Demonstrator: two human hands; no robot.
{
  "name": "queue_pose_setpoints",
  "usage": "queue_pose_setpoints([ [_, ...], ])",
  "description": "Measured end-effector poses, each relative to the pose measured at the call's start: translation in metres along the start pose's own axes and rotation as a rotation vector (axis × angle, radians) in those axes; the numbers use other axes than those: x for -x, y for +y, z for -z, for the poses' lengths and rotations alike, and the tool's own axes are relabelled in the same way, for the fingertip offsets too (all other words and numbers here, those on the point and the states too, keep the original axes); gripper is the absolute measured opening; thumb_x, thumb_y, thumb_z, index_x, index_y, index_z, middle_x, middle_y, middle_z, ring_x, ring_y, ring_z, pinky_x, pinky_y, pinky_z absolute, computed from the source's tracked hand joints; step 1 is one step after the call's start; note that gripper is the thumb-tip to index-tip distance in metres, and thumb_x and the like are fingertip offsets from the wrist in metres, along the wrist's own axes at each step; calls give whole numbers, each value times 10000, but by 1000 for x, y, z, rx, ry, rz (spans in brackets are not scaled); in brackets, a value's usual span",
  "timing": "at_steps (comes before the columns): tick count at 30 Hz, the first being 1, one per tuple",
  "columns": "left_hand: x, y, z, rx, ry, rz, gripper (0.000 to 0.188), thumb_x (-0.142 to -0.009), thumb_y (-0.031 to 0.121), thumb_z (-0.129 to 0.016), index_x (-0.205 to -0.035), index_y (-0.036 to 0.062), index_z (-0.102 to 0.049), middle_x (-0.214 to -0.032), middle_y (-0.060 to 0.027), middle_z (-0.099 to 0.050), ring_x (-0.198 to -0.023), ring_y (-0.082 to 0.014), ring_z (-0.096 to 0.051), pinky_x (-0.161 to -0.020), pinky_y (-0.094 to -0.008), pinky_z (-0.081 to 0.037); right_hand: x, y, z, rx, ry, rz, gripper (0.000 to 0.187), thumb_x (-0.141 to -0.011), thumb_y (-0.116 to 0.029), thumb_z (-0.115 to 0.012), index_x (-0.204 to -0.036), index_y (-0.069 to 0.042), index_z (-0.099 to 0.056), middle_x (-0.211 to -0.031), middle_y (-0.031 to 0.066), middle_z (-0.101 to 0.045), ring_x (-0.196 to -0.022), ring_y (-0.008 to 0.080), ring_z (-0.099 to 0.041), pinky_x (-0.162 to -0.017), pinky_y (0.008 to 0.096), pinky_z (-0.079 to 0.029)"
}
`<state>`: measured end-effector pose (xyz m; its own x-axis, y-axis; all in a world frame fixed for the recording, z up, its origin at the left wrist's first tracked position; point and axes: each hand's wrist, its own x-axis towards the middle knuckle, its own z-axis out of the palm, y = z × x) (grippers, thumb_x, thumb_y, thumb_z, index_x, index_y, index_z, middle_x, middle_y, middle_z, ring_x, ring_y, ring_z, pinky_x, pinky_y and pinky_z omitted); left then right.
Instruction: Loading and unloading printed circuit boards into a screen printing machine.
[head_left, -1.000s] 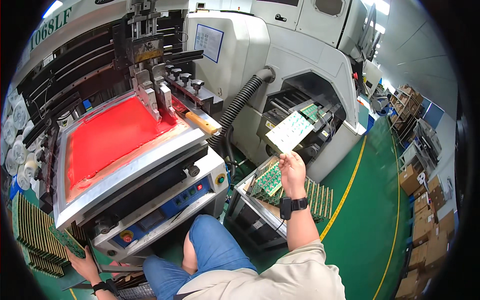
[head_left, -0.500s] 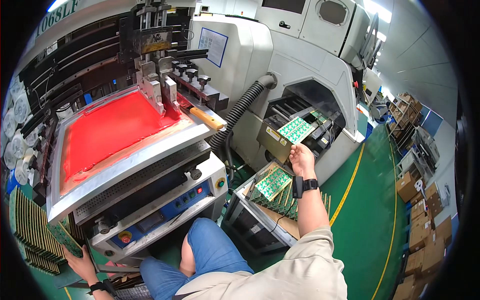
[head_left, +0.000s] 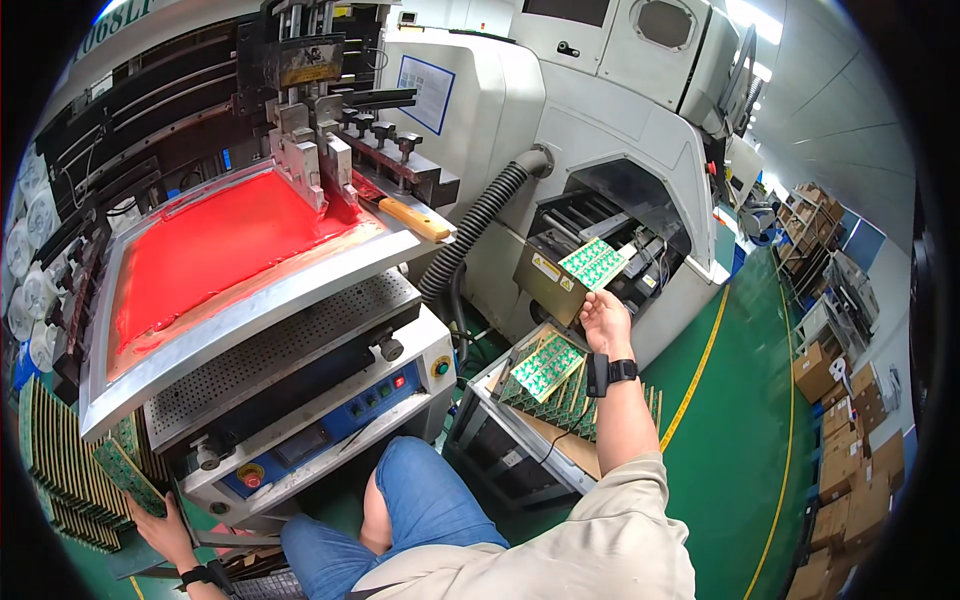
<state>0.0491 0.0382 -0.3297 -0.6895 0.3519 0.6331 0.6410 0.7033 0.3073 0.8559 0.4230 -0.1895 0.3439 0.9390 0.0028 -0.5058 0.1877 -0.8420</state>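
Observation:
At the lower left, my left hand (head_left: 163, 532) is closed on the edge of a green circuit board (head_left: 130, 468), beside a stack of similar boards (head_left: 70, 465). Out to the right, my right hand (head_left: 606, 322) pinches the lower edge of a green-and-white circuit board panel (head_left: 593, 263) at the mouth of a grey machine (head_left: 650, 180). Below that hand, another green-and-white panel (head_left: 548, 366) lies on several boards spread over a cart (head_left: 510, 440). Some of my fingertips are hidden behind the hands.
A printing screen (head_left: 225, 270) covered in red paste tilts above a perforated plate (head_left: 290, 340). A wooden-handled spatula (head_left: 415, 220) rests on its frame. A ribbed black hose (head_left: 485, 220) runs behind. Cardboard boxes (head_left: 845, 440) stand beyond the yellow-lined floor.
The printing screen has risen, showing more of the perforated plate. A board deeper inside the grey machine is no longer visible. The panel at my right hand has shifted slightly; my left hand stays put.

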Motion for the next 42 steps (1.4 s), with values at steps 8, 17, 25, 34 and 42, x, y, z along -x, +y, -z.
queue_pose_setpoints([
  [8,11,-1,-10,26,5,15,862,-904,369,-758,-1596,111,-313,-1572,-154,-432,-1367,-391,-460,-1108,-463,-385,-48,-4,24,19,95,-8,156,-999,-213,-601,-896,-105,-648,-812,1,-688,-690,141,-631,-626,294,-523],
  [17,20,-5,-24,24,30,-10,855,-911,366,-751,-1600,118,-308,-1568,-154,-435,-1357,-390,-465,-1101,-464,-389,-90,-2,45,65,173,9,157,-1017,-245,-571,-941,-124,-636,-817,-7,-691,-673,139,-631,-607,299,-521],
  [25,19,-4,-24,-4,3,23,846,-927,379,-735,-1605,123,-300,-1572,-149,-430,-1358,-383,-464,-1097,-463,-392,-95,1,44,95,237,57,137,-1018,-258,-576,-975,-138,-626,-824,-6,-689,-667,132,-626,-599,300,-510],
  [34,19,-4,-22,-16,8,39,840,-927,376,-732,-1605,125,-303,-1580,-145,-421,-1364,-377,-461,-1111,-462,-387,-80,6,37,56,278,86,130,-1007,-264,-607,-984,-138,-632,-805,-10,-678,-660,122,-619,-588,290,-499],
  [42,17,5,-19,1,-25,68,837,-925,378,-729,-1602,120,-309,-1576,-150,-427,-1374,-376,-454,-1127,-455,-377,-15,34,14,63,188,65,152,-996,-236,-636,-1074,-107,-657,-794,-3,-646,-653,111,-586,-572,276,-476],
])
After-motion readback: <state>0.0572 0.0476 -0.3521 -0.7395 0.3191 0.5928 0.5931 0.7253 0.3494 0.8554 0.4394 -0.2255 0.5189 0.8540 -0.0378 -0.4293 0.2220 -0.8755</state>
